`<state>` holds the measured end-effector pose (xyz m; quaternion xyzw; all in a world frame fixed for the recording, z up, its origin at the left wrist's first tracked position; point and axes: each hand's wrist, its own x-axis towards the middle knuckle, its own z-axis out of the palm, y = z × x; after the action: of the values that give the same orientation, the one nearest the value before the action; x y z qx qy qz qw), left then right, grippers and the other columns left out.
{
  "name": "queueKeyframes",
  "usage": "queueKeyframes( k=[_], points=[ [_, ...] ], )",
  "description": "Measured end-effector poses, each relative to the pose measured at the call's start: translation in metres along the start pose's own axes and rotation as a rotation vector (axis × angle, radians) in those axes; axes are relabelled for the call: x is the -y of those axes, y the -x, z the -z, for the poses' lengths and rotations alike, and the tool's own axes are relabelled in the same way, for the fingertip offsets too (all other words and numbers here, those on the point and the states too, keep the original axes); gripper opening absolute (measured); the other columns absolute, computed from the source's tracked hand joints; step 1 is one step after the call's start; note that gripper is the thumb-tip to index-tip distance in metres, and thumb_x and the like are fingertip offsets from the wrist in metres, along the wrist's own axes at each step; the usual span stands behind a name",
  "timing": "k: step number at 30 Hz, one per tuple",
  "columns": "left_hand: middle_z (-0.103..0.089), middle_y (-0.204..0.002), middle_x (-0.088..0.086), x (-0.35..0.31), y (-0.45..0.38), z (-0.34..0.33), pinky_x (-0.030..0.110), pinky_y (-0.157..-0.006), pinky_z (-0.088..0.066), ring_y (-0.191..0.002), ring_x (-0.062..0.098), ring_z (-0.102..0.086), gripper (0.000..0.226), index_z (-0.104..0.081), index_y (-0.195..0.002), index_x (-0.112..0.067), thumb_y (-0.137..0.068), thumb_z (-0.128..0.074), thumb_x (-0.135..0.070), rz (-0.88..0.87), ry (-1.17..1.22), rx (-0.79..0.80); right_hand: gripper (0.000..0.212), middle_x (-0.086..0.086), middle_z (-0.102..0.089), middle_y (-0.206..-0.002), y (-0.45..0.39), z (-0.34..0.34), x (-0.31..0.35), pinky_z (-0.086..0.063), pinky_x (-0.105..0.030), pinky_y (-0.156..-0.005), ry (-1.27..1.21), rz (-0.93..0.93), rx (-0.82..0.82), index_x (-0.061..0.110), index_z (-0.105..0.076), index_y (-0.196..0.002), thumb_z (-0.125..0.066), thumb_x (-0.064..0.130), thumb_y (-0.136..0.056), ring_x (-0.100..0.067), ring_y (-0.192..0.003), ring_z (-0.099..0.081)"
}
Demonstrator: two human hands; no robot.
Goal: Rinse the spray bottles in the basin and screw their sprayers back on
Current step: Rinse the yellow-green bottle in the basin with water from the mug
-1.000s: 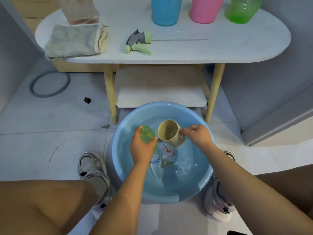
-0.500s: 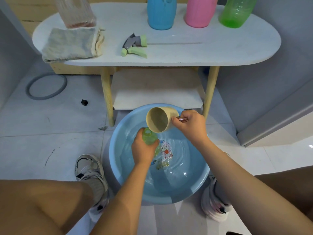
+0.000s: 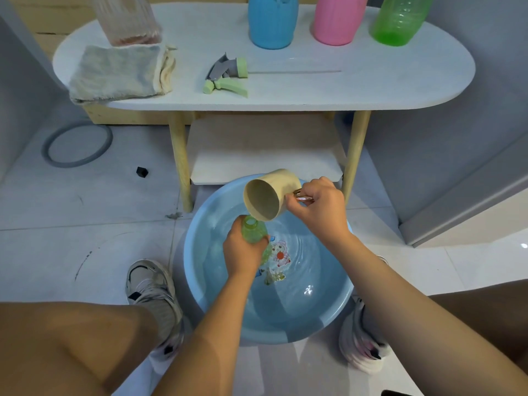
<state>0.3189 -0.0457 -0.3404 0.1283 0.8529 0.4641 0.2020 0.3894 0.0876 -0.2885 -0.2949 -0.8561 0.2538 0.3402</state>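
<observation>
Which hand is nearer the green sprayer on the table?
Right. The right hand is raised, holding the cup nearer the sprayer; the left hand sits lower, over the basin.

Beige cup (image 3: 271, 195) in right hand (image 3: 320, 208) now raised, tipped over green bottle's (image 3: 253, 231) mouth.

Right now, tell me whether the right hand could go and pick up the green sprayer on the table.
Probably not yet: the right hand grips the handle of the beige cup, tilted over the green bottle. Nothing blocks the path up to the sprayer, but the cup must go first.
</observation>
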Motion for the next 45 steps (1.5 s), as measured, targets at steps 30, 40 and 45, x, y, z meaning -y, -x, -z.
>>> queueKeyframes(
  k=[30, 40, 45],
  points=[
    [-0.065, -0.110, 0.000, -0.004, 0.002, 0.000, 0.019, -0.077, -0.039, -0.100, 0.020, -0.059, 0.056, -0.053, -0.125, -0.017, -0.075, -0.077, -0.018, 0.025, -0.016, 0.011, 0.034, 0.004, -0.035, -0.049, -0.007, 0.003, 0.008, -0.022, -0.016, -0.054, 0.029, 0.216, -0.067, 0.008, -0.046, -0.047, -0.058, 0.027, -0.073, -0.017, -0.059, -0.035],
    [-0.065, -0.107, -0.002, -0.006, 0.003, 0.000, 0.017, -0.074, -0.036, -0.098, 0.018, -0.058, 0.051, -0.055, -0.121, -0.018, -0.075, -0.076, -0.018, 0.029, -0.029, 0.017, 0.031, 0.010, -0.031, -0.053, -0.007, 0.004, 0.010, -0.022, -0.015, -0.055, 0.029, 0.266, -0.043, 0.016, -0.043, -0.049, -0.058, 0.026, -0.074, -0.016, -0.060, -0.033],
    [-0.065, -0.106, -0.003, -0.006, 0.002, -0.001, 0.017, -0.073, -0.036, -0.092, 0.016, -0.057, 0.048, -0.056, -0.118, -0.019, -0.075, -0.076, -0.020, 0.017, -0.057, 0.020, 0.032, 0.006, -0.035, -0.051, -0.007, 0.001, 0.006, -0.023, -0.016, -0.054, 0.052, 0.273, -0.038, 0.011, -0.046, -0.048, -0.061, 0.023, -0.074, -0.016, -0.060, -0.034]
  ],
)
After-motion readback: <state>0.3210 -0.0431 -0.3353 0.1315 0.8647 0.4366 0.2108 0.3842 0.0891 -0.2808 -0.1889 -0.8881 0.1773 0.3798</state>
